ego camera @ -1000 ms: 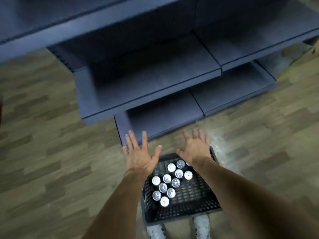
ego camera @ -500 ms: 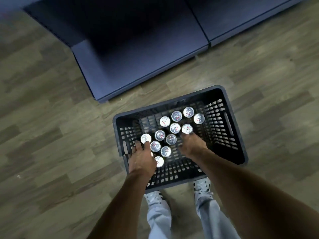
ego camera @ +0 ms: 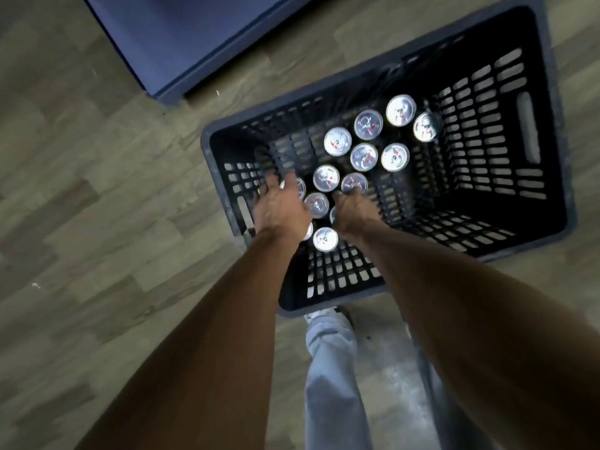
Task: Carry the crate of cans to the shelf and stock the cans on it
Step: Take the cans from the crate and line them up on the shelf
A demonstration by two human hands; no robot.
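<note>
The crate (ego camera: 548,177) sits on a wood-plank floor (ego camera: 81,190), near the blue shelf (ego camera: 181,37) base at far left. Upright cans (ego camera: 363,156) cluster inside. Both the left hand (ego camera: 281,207) and right hand (ego camera: 352,211) reach down among the near-left cans; whether either grips one, I cannot tell.

The single head camera looks steeply down, close above the black crate (ego camera: 548,102). The blue shelf base (ego camera: 181,37) lies beyond the crate's far-left corner.

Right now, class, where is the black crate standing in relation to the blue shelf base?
In the head view the black crate stands on the wooden floor, right of centre, just below and right of the blue shelf base, apart from it.
</note>
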